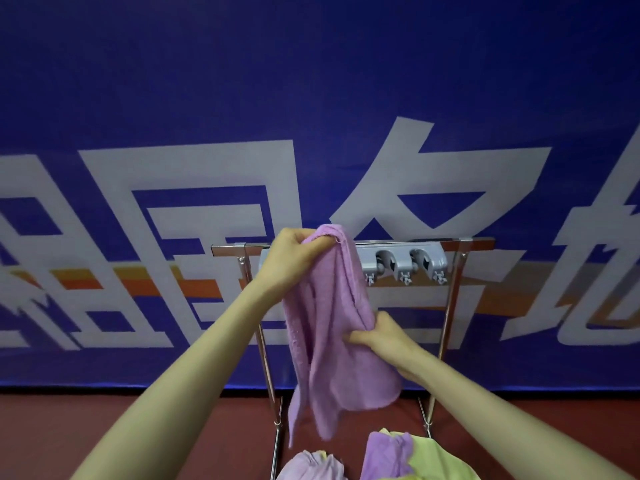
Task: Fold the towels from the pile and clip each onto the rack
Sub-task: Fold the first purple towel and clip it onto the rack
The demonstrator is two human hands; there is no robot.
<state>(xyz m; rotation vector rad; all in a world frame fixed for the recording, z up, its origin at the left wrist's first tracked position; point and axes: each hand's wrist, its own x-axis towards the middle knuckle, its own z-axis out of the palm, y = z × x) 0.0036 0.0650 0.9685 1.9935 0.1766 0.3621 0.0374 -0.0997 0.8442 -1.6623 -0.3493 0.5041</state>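
A purple towel [329,334] hangs in front of the metal rack [460,244]. My left hand [294,258] is shut on the towel's top edge, level with the rack's top bar. My right hand [384,336] pinches the towel's right side lower down. A grey clip bar [403,263] with empty clips is fixed under the top bar, just right of the towel; its left part is hidden behind the cloth and my hand. The pile of purple and yellow-green towels [398,455] lies at the bottom of the view.
A large blue banner with white characters [207,133] stands right behind the rack. The floor [104,427] is dark red. The rack's chrome legs [266,368] run down on both sides of the hanging towel.
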